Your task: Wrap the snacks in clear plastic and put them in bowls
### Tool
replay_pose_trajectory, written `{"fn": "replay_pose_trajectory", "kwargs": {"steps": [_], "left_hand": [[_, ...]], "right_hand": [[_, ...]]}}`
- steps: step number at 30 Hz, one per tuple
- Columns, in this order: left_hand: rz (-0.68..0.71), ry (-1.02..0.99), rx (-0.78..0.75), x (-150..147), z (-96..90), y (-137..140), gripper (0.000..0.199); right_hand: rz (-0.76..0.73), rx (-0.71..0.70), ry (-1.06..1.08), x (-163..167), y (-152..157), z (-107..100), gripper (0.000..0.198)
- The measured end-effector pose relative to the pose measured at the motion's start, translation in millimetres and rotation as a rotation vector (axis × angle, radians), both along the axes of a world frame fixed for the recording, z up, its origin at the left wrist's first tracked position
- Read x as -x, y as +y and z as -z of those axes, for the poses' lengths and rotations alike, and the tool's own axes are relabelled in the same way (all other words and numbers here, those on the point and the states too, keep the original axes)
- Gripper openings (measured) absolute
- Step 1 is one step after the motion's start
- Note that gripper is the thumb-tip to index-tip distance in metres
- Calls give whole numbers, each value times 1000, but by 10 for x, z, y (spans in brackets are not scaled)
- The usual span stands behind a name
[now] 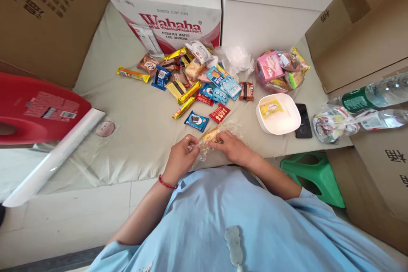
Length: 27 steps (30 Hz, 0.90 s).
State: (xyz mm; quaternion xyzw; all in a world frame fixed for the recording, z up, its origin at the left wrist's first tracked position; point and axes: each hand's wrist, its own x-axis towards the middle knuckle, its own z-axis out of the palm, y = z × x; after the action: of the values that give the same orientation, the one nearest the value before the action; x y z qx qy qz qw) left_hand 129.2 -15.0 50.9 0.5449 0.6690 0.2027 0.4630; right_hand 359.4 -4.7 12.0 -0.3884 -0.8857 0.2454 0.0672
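Note:
Close to my body, both hands work on a clear plastic bag [211, 136] with yellow, crumbly-looking snack pieces inside. My left hand [185, 153] pinches the bag's left edge between thumb and fingers. From the other side, my right hand [232, 148] grips the bag, its fingers over the contents. Just beyond lie a blue snack packet [196, 121] and a red packet [219, 113]. A loose pile of wrapped snacks [188, 74] spreads behind them. To the right, a white plastic bowl [287, 124] holds one yellow packet [270, 108].
A full bag of snacks [280, 70] stands behind the bowl, beside a crumpled clear bag [236, 59]. A phone [303, 121] and water bottles [376, 93] lie rightward. Left are a red plastic object [38, 106] and a white roll [54, 161]. A Wahaha carton [168, 12] stands behind.

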Motion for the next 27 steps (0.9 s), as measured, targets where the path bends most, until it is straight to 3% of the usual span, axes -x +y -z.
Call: {"fn": "replay_pose_trajectory", "kwargs": {"steps": [4, 6, 9, 11, 14, 17, 19, 22, 25, 27], "left_hand": [[-183, -498, 91, -249, -28, 61, 43], [-154, -539, -11, -353, 52, 82, 47], [79, -224, -271, -436, 198, 59, 45], [239, 23, -410, -458, 264, 15, 44], [355, 241, -481, -483, 293, -61, 51], [403, 380, -457, -508, 268, -112, 52], [440, 455, -451, -521, 239, -125, 52], [505, 557, -451, -526, 192, -122, 51], [531, 599, -449, -512, 163, -113, 50], [519, 592, -472, -499, 162, -110, 49]], "right_hand": [[40, 31, 115, 2, -55, 10, 47], [48, 56, 195, -42, -57, -16, 49], [98, 130, 344, -198, 12, -93, 43], [312, 96, 393, -325, 107, -142, 39], [641, -99, 295, -445, 271, -145, 37], [598, -106, 97, -430, 356, -57, 57], [509, -19, 34, -382, 337, 3, 44], [489, 59, 104, -336, 245, 10, 18], [581, 77, 251, -317, 174, -76, 17], [629, 183, 315, -280, 159, -140, 18]]}}
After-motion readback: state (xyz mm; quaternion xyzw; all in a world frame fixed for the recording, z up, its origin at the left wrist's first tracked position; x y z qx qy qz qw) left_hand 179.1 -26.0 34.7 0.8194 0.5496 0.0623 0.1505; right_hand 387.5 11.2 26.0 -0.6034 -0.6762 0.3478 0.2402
